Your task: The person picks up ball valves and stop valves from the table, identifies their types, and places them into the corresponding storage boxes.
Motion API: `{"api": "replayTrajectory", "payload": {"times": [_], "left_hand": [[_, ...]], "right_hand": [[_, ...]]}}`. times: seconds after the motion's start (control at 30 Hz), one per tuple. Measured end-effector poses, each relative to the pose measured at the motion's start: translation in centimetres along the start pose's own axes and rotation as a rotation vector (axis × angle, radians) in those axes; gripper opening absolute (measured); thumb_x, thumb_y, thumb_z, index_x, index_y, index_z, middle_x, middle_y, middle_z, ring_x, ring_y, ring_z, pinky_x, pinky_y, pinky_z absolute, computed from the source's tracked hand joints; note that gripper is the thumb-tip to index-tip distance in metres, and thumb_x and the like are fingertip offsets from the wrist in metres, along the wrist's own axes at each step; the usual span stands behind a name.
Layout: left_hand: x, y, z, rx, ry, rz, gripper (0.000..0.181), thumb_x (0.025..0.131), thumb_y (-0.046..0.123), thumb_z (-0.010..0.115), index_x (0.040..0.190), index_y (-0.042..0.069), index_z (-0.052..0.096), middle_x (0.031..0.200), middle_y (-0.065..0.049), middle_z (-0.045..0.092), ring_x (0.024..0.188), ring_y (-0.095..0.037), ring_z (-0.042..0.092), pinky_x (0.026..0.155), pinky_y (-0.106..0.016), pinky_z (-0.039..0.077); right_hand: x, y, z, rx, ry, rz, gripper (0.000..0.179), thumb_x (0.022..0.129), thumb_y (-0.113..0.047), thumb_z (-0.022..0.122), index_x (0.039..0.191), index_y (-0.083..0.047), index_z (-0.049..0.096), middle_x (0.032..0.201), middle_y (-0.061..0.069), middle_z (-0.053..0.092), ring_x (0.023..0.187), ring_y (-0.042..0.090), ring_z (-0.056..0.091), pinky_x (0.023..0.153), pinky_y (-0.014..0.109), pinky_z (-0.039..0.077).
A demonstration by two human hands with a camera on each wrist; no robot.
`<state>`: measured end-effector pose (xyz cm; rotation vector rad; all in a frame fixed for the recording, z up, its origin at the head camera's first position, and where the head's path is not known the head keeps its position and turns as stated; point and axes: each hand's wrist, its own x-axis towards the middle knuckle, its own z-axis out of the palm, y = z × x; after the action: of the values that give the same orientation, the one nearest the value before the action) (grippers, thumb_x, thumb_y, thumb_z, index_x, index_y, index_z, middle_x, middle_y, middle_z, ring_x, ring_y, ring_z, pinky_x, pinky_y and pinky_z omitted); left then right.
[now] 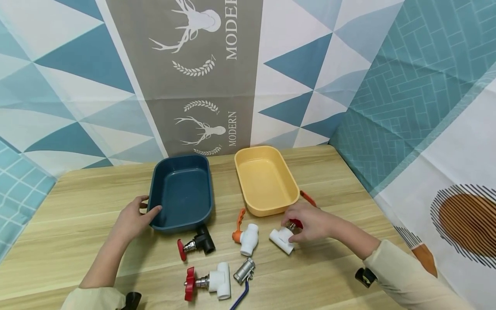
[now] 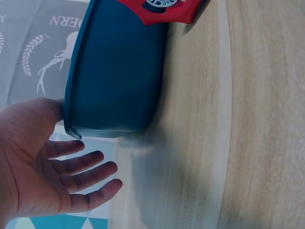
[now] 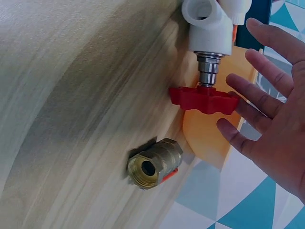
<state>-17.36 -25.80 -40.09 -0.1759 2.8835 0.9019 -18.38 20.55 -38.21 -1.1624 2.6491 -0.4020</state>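
Note:
My left hand (image 1: pixel 134 220) is at the near left corner of a dark blue bin (image 1: pixel 185 193). Its thumb reaches over the rim, while the other fingers (image 2: pixel 90 164) spread loosely outside the wall. My right hand (image 1: pixel 310 221) reaches around a white stop valve (image 1: pixel 280 240) that lies on the table. In the right wrist view the fingers are extended and spread, with fingertips right at the valve's red handwheel (image 3: pixel 205 100). A brass ball valve (image 3: pixel 155 163) with a red lever (image 1: pixel 308 198) lies just beyond that hand, partly hidden in the head view.
A yellow bin (image 1: pixel 267 181) stands right of the blue one. Nearer lie a white ball valve (image 1: pixel 249 239) with an orange lever, a black stop valve (image 1: pixel 203 240), a larger white stop valve (image 1: pixel 220 280) and a metal ball valve (image 1: pixel 245 270) with a blue lever.

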Motion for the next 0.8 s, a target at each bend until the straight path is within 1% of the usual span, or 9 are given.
{"api": "replayTrajectory", "payload": {"times": [0.13, 0.27, 0.37, 0.5, 0.63, 0.8], "left_hand": [[0.1, 0.0, 0.1, -0.001, -0.003, -0.006, 0.077, 0.094, 0.048, 0.047, 0.139, -0.012, 0.027, 0.127, -0.038, 0.044, 0.11, -0.048, 0.049, 0.085, -0.055, 0.049], [0.3, -0.1, 0.1, -0.001, -0.006, -0.004, 0.078, 0.094, 0.048, 0.047, 0.139, -0.013, 0.027, 0.127, -0.038, 0.043, 0.11, -0.049, 0.049, 0.085, -0.055, 0.049], [0.3, -0.1, 0.1, -0.005, -0.009, -0.009, 0.078, 0.094, 0.048, 0.046, 0.139, -0.012, 0.027, 0.128, -0.039, 0.042, 0.11, -0.049, 0.049, 0.085, -0.055, 0.05], [0.3, -0.1, 0.2, -0.006, -0.013, -0.016, 0.076, 0.095, 0.046, 0.046, 0.139, -0.013, 0.027, 0.128, -0.039, 0.041, 0.109, -0.049, 0.05, 0.085, -0.055, 0.05], [0.4, -0.1, 0.2, -0.003, -0.014, -0.018, 0.076, 0.095, 0.047, 0.046, 0.139, -0.012, 0.027, 0.128, -0.039, 0.041, 0.109, -0.049, 0.05, 0.084, -0.055, 0.05], [0.4, -0.1, 0.4, -0.005, -0.02, -0.023, 0.076, 0.094, 0.047, 0.046, 0.139, -0.012, 0.026, 0.129, -0.039, 0.041, 0.11, -0.049, 0.049, 0.084, -0.055, 0.05]], "right_hand": [[0.1, 0.4, 0.3, -0.008, 0.007, 0.005, 0.03, 0.075, -0.033, 0.076, 0.1, -0.021, 0.065, 0.104, -0.009, 0.06, 0.1, 0.011, 0.051, 0.089, 0.033, 0.045], [0.2, 0.8, 0.5, 0.011, 0.013, 0.019, 0.03, 0.075, -0.032, 0.076, 0.101, -0.02, 0.065, 0.106, -0.008, 0.059, 0.103, 0.013, 0.051, 0.091, 0.036, 0.045], [0.2, 0.9, 0.6, 0.016, 0.014, 0.017, 0.033, 0.074, -0.032, 0.077, 0.103, -0.019, 0.065, 0.113, -0.001, 0.06, 0.109, 0.018, 0.052, 0.095, 0.04, 0.045], [0.4, 0.9, 0.8, -0.006, 0.005, 0.013, 0.038, 0.073, -0.032, 0.077, 0.106, -0.019, 0.065, 0.122, 0.007, 0.058, 0.115, 0.024, 0.05, 0.098, 0.044, 0.043], [0.5, 1.0, 1.1, -0.025, -0.015, 0.018, 0.039, 0.073, -0.032, 0.077, 0.109, -0.021, 0.065, 0.123, 0.007, 0.058, 0.116, 0.023, 0.05, 0.097, 0.044, 0.043], [0.5, 1.0, 1.2, -0.024, -0.035, 0.023, 0.041, 0.072, -0.033, 0.077, 0.109, -0.022, 0.065, 0.122, 0.004, 0.058, 0.115, 0.022, 0.05, 0.097, 0.045, 0.042]]}}
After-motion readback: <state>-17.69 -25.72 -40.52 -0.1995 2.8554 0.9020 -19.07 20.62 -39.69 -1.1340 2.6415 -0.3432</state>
